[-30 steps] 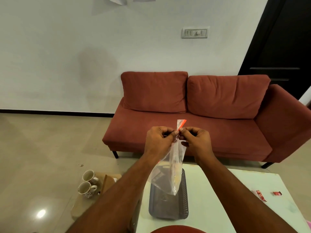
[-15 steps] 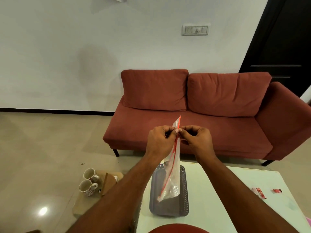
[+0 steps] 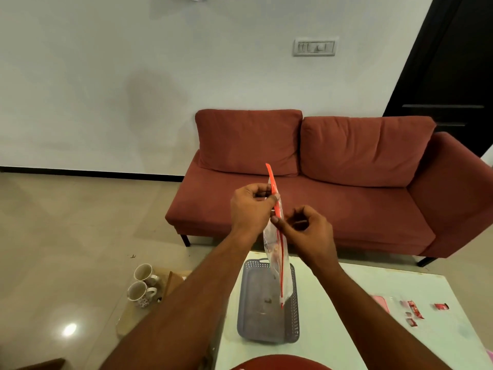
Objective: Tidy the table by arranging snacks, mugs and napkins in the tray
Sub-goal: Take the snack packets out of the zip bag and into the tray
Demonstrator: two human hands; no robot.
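- Clear plastic zip bag [image 3: 277, 260] with a red seal strip, centre of frame, held edge-on and upright in the air; its lower corner hangs over the grey tray [image 3: 293, 303]. Contents are blurred through the plastic, cannot tell what they are.
- Two mugs [image 3: 141, 287], lower left of frame, stand side by side on a low wooden surface [image 3: 128, 319] beside the table, mouths up, handles to the right; the nearer mug has a small red pattern.
- Left hand [image 3: 250, 206], just left of centre, closed with thumb and fingers pinching the bag's red strip near its top end.
- Right hand [image 3: 306, 231], just right of centre and lower, pinches the same strip a little further down; the other fingers are curled in.
- Tray: perforated walls, long side running away from the viewer, near the left edge of the white table [image 3: 346, 329]. Only small dark specks on its floor.
- Bare tabletop lies between the tray and the right side.
- Small red snack wrappers [image 3: 416, 311], lower right of frame, scattered on the table well apart from the tray; a pink flat item [image 3: 381, 303] lies just left of them.
- Red sofa [image 3: 346, 188] stands behind the table, across the middle of the frame.
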